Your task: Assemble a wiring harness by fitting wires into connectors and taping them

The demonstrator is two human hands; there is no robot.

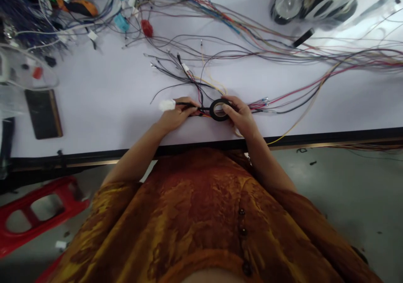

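Observation:
My right hand [242, 116] grips a roll of black tape [213, 114], thumb laid over its ring. A short stretch of tape runs left from the roll to the wires by my left hand [179, 116]. The fingers of that hand are pinched on a black wire bundle [186, 104]. A white connector [166, 105] sticks out beyond it on the left. Loose wire ends with terminals [166, 71] fan out above both hands. To the right of the roll, red and black wires [289, 95] lead away across the table.
Long bundles of coloured wires [233, 27] cross the back of the white table [94, 102]. A phone [44, 114] lies at the left, orange-handled pliers [78, 7] at the back left. Plastic-wrapped rolls [315, 1] sit at the back right. Below the table edge is a red stool [40, 211].

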